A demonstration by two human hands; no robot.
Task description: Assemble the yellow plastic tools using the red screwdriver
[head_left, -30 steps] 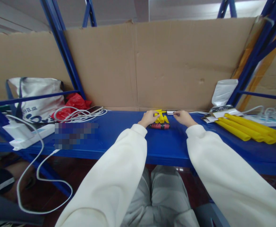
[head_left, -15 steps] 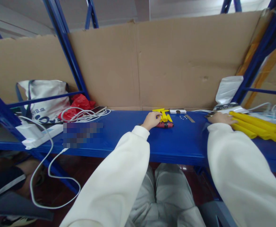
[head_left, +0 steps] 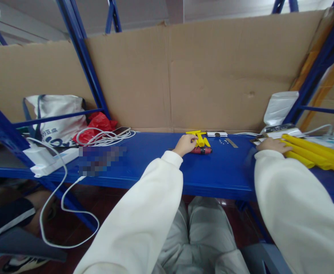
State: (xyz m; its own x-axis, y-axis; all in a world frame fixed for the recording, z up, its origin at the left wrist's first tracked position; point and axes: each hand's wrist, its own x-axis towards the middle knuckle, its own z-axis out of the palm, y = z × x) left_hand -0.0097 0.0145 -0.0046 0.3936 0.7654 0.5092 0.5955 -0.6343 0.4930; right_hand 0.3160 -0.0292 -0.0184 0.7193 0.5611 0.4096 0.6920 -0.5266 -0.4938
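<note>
My left hand (head_left: 184,144) is closed in a pinch over the blue shelf top, and whatever its fingertips hold is too small to make out. Just beyond it lie several short yellow pieces (head_left: 200,141). A dark red cylinder with black bands (head_left: 202,150) rests beside the fingers, partly covered by the hand. Far to the right, my right hand (head_left: 272,145) is down by the near end of several long yellow tubes (head_left: 318,152). A white and black packet (head_left: 283,130) lies behind that hand. Its fingertips are blurred and partly hidden.
Tiny white bits (head_left: 221,141), a flat metal strip (head_left: 232,142) and a small white box (head_left: 216,134) lie mid-shelf. At left are a power strip (head_left: 55,161), coiled white cable (head_left: 109,140), red plastic bag (head_left: 101,121) and cloth bag (head_left: 59,116). Cardboard (head_left: 212,76) stands behind.
The whole view has shifted slightly, so things appear a little further right. Both hands stay near the same objects, with no clear change in grip.
</note>
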